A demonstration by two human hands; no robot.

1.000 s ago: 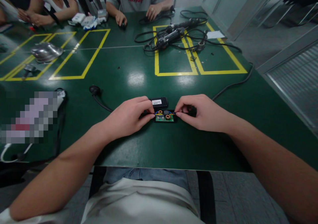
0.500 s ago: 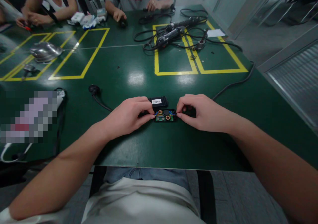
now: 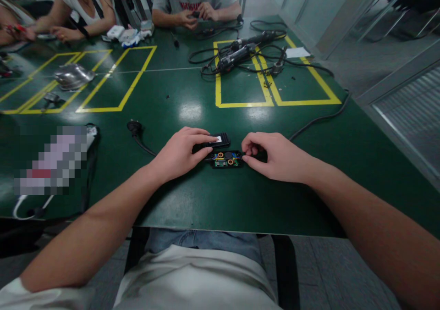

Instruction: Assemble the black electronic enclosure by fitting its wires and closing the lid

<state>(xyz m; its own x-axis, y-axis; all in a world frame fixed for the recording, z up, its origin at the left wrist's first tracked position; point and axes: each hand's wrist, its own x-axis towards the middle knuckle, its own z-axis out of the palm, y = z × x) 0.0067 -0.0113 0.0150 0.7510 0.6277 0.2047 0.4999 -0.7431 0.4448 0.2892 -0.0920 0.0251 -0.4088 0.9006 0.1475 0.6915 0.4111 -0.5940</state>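
Note:
A small black case (image 3: 227,165) lies on the green table in front of me, its inside showing a circuit board (image 3: 222,162) with copper-coloured ring coils and thin wires. Just behind it is a black ribbed cover (image 3: 225,138) with a white label. My left hand (image 3: 182,152) reaches over the cover with its fingers stretched onto the label, the thumb apart near the case's left end. At the right end of the case, my right hand (image 3: 275,156) pinches the black cable where it enters; the fingers partly hide it.
A black power plug (image 3: 134,127) lies to the left, near a blurred-out object (image 3: 58,158). Two black cylindrical tools (image 3: 237,58) with tangled cables rest beyond the yellow-taped rectangles. A shiny metal part (image 3: 74,77) sits far left. Other people work across the table.
My left hand has let go of the left end of the case and its fingers have spread onto the cover. My right hand stays at the right end.

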